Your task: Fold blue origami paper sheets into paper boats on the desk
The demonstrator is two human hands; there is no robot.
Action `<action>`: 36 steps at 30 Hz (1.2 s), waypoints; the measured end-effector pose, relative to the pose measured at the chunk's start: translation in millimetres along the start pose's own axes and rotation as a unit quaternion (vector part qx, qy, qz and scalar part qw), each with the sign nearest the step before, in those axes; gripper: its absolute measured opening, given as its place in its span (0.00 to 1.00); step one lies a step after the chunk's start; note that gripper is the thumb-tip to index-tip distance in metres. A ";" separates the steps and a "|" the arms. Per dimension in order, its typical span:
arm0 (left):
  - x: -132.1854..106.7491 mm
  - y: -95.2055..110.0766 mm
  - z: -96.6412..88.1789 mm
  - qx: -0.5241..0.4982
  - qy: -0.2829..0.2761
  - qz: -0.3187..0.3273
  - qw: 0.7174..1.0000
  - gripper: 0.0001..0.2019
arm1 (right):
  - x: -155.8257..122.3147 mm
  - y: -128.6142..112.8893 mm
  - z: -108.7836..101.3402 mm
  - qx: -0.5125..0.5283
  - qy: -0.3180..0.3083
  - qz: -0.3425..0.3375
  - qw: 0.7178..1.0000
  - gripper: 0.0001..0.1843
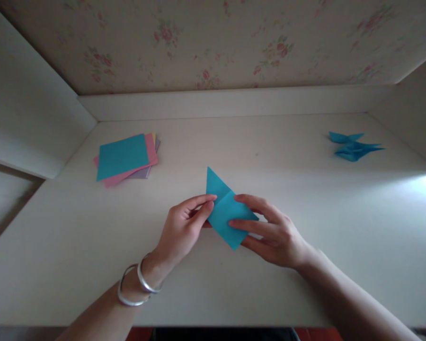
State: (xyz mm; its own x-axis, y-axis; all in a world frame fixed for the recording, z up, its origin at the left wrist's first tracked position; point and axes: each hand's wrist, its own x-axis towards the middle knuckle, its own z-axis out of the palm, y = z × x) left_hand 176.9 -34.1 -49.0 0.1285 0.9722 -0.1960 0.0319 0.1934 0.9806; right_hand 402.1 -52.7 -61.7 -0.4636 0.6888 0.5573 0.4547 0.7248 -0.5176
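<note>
A folded sheet of blue origami paper (224, 217) is held between my two hands over the middle of the white table. Its upper part forms a pointed triangle, and a crease or flap edge runs across below that. My left hand (184, 226) pinches the paper's left edge between thumb and index finger. On the other side, my right hand (273, 232) grips the right part, two fingers lying on the front face and others partly hidden behind it. Two silver bangles (139, 286) circle my left wrist.
A stack of coloured paper sheets (123, 157), blue on top with pink, yellow and purple beneath, lies at the left of the white table (255, 293). Folded blue paper figures (355, 149) sit at the back right. A flower-patterned wall (220, 47) rises behind.
</note>
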 end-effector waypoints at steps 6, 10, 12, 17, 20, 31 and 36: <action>-3.8 5.3 -0.7 0.031 -0.051 0.039 0.997 0.11 | 7.6 -6.9 -3.5 0.033 0.035 0.012 0.999 0.05; -4.4 5.4 1.3 0.009 -0.053 0.018 0.998 0.09 | 10.4 -11.5 0.3 0.102 0.082 0.079 0.988 0.04; -5.6 5.2 1.8 -0.006 -0.064 0.006 0.998 0.10 | 10.5 -13.0 2.8 0.116 0.108 0.137 0.978 0.04; -10.0 6.3 1.4 -0.001 -0.099 0.009 0.995 0.14 | 10.1 -14.2 7.3 0.123 0.150 0.275 0.942 0.10; -10.4 5.0 2.0 0.030 -0.085 0.028 0.995 0.14 | 10.9 -14.7 8.8 0.135 0.162 0.289 0.934 0.10; -10.1 -4.3 7.3 0.062 -0.028 0.059 0.996 0.10 | 14.0 -14.7 20.3 0.238 0.224 0.346 0.880 0.08; -10.1 -7.7 10.8 -0.008 -0.027 0.030 0.999 0.17 | 15.1 -17.3 21.4 0.215 0.225 0.354 0.882 0.09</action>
State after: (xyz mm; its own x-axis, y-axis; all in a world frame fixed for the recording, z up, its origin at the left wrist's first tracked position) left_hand 186.0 -46.8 -54.6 0.1836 0.9735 -0.1365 0.0071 0.1375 0.9905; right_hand 371.0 -54.6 -58.3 0.2147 0.9656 0.1465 0.1342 0.1194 -0.9837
